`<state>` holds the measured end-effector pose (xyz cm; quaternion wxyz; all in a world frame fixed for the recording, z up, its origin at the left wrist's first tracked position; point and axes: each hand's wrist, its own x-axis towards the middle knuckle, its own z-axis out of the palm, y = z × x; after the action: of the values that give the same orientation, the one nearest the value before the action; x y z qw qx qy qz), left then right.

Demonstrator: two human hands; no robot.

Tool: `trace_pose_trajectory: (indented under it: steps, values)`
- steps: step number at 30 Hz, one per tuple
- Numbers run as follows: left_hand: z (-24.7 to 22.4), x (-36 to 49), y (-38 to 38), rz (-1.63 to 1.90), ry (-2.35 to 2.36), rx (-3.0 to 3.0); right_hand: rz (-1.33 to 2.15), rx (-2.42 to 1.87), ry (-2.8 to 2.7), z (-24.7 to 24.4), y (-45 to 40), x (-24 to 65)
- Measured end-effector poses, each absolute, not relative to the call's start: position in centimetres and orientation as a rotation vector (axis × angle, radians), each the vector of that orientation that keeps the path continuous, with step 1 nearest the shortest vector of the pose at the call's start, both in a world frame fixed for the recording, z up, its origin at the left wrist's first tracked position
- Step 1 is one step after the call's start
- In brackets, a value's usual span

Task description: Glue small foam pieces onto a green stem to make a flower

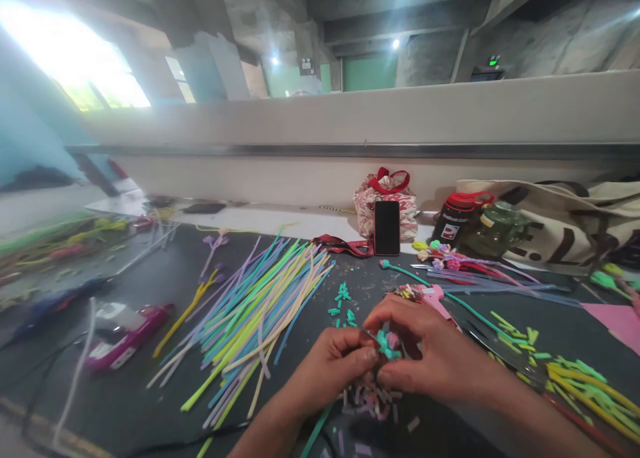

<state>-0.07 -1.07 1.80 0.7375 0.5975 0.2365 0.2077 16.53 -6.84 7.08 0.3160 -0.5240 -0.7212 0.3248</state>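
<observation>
Between my two hands is a small teal flower with a pink centre (389, 344), apparently made of fuzzy craft stem. My left hand (340, 361) pinches it from the left with thumb and forefinger. My right hand (417, 345) curls round its other side, fingertips closed on the petals. A teal stem (316, 433) runs down below my left wrist; whether it joins the flower is hidden. Short teal pieces (343, 293) lie just beyond my hands, and pale pink and lilac pieces (373, 401) lie under them. A pink glue gun (434, 295) rests behind my right hand.
Long coloured craft stems (260, 311) spread over the left side. A magenta device (129, 335) with cables sits farther left. At the back stand a phone (387, 228), a drawstring bag (385, 195), a black bottle (454, 219) and a green jug (495, 228). Yellow-green pieces (575, 378) lie right.
</observation>
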Motion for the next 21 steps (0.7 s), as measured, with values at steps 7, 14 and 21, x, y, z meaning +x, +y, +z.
trace_pose_trajectory:
  steps: [7, 14, 21]
  values:
    - [1.8, -0.1, -1.0, 0.451, 0.57, 1.367, 0.726, -1.376, -1.914, 5.9, -6.6, 16.5]
    - [1.5, -0.1, -1.1, 0.45, 0.561, 1.303, 0.739, -1.368, -1.871, 5.5, -6.4, 16.7]
    - [1.4, 0.1, -1.0, 0.56, 0.586, 1.161, 0.794, -1.368, -1.789, 5.7, -6.5, 16.9]
